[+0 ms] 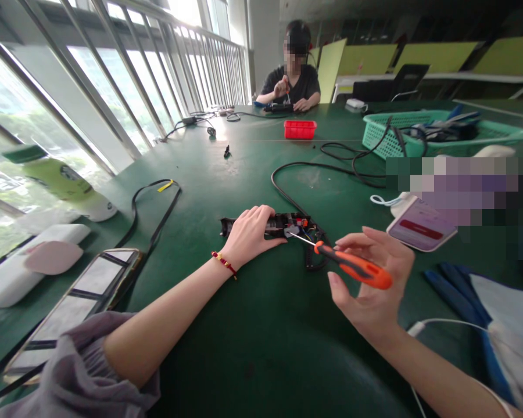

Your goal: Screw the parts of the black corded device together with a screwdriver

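My left hand [251,233] is closed over an opened black corded device [283,222] and presses it against the green table. Small coloured wires and inner parts lie bare at the device's right end. In my right hand [377,284] is an orange and black screwdriver [353,265]; its handle lies along the loosely curled fingers, with the thumb somewhat apart. The thin shaft points left and its tip reaches the grey part of the device, just right of my left thumb. Whether the tip sits in a screw is too small to tell.
A black cable runs from the device towards a green basket [375,139] of tools. Further back are a red tray [300,129] and a seated person [294,75]. A bottle [63,183] and strapped phone case [76,307] lie left; a lit phone [422,224] right.
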`<state>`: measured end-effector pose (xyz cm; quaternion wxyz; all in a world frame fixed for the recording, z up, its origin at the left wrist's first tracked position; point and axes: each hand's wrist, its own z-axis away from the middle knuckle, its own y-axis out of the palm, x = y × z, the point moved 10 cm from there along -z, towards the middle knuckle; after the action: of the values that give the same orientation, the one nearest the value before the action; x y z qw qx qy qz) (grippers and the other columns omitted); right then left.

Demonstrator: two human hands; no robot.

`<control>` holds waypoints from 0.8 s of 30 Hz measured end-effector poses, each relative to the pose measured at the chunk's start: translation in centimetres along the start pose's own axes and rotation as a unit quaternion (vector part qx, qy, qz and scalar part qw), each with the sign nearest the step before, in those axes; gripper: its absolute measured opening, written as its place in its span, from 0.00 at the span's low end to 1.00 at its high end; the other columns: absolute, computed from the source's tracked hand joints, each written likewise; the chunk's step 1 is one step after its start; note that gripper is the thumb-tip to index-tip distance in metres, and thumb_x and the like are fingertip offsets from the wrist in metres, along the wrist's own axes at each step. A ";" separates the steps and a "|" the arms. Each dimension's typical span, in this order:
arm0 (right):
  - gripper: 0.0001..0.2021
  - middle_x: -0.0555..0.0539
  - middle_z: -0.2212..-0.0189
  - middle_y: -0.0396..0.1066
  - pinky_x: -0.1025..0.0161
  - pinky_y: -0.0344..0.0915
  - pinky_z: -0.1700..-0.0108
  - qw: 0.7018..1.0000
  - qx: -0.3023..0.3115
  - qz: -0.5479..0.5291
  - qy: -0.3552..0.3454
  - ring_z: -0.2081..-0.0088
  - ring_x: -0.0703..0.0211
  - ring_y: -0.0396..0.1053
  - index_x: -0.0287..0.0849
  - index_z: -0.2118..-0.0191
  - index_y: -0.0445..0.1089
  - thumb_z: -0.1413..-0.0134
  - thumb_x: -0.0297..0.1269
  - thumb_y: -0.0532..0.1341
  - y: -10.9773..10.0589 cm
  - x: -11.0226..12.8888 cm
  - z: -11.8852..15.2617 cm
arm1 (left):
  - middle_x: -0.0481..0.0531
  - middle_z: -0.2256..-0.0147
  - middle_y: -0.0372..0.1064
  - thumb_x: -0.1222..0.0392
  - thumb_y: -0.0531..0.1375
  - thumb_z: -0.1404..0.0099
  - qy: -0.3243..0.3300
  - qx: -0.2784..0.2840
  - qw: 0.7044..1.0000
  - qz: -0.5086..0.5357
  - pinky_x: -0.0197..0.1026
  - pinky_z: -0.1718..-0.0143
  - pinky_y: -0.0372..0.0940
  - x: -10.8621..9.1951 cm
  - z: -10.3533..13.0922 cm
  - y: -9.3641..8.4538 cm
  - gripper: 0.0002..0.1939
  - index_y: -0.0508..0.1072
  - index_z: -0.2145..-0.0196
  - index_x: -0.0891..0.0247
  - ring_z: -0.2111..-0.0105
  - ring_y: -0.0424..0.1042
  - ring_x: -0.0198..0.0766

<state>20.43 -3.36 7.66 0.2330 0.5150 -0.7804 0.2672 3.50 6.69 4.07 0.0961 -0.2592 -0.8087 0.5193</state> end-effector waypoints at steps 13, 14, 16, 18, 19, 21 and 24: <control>0.29 0.45 0.59 0.66 0.52 0.68 0.58 0.999 -0.032 -0.003 0.003 0.60 0.54 0.69 0.45 0.50 0.57 0.62 0.28 0.65 -0.5 -0.5 -0.2 | 0.53 0.64 0.67 0.44 0.63 0.46 0.000 0.004 1.000 0.003 0.42 0.63 0.60 0.1 0.0 0.1 0.25 0.62 0.60 0.63 0.64 0.68 0.43; 0.30 0.44 0.57 0.65 0.52 0.67 0.59 1.000 -0.028 -0.006 0.007 0.60 0.53 0.68 0.45 0.49 0.56 0.62 0.29 0.65 -0.4 -0.6 -0.2 | 0.53 0.64 0.67 0.44 0.63 0.46 0.000 0.005 1.000 0.004 0.43 0.64 0.60 0.1 0.0 0.1 0.25 0.62 0.60 0.63 0.64 0.68 0.43; 0.31 0.46 0.62 0.65 0.56 0.68 0.65 1.000 -0.007 0.006 0.024 0.66 0.57 0.68 0.44 0.48 0.56 0.61 0.31 0.65 -0.1 -0.8 -0.1 | 0.53 0.64 0.67 0.43 0.63 0.46 -0.001 0.006 1.000 0.005 0.43 0.64 0.60 0.1 0.0 0.2 0.24 0.62 0.61 0.63 0.64 0.68 0.43; 0.26 0.53 0.72 0.63 0.63 0.64 0.73 0.999 0.020 0.031 0.036 0.75 0.63 0.64 0.44 0.50 0.59 0.58 0.32 0.65 0.2 -0.7 0.0 | 0.52 0.64 0.67 0.43 0.63 0.47 0.000 0.006 1.000 0.005 0.42 0.64 0.60 0.0 0.0 0.2 0.24 0.62 0.61 0.63 0.64 0.68 0.43; 0.21 0.55 0.76 0.60 0.65 0.62 0.77 0.998 0.031 0.045 0.039 0.79 0.66 0.60 0.44 0.53 0.62 0.56 0.32 0.64 0.3 -0.6 0.1 | 0.52 0.64 0.67 0.43 0.63 0.47 0.000 0.006 1.000 0.004 0.42 0.64 0.60 0.0 0.0 0.2 0.24 0.62 0.61 0.63 0.64 0.68 0.43; 0.13 0.57 0.80 0.57 0.68 0.58 0.81 0.996 0.041 0.059 0.048 0.82 0.69 0.57 0.44 0.59 0.65 0.52 0.31 0.63 0.4 -0.6 0.2 | 0.52 0.64 0.67 0.44 0.63 0.47 0.000 0.005 1.000 0.004 0.42 0.64 0.60 0.0 0.0 0.2 0.24 0.61 0.61 0.63 0.64 0.68 0.43; 0.15 0.54 0.74 0.63 0.67 0.64 0.76 0.999 0.001 0.037 0.037 0.77 0.67 0.64 0.45 0.57 0.64 0.53 0.28 0.62 -0.2 -0.6 0.0 | 0.52 0.64 0.67 0.44 0.63 0.46 0.001 0.005 1.000 0.003 0.42 0.64 0.60 0.1 0.0 0.1 0.24 0.61 0.61 0.62 0.64 0.68 0.44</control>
<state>20.83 -2.99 7.26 0.2509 0.4756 -0.7897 0.2954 3.49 6.75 3.93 0.0965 -0.2617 -0.8051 0.5235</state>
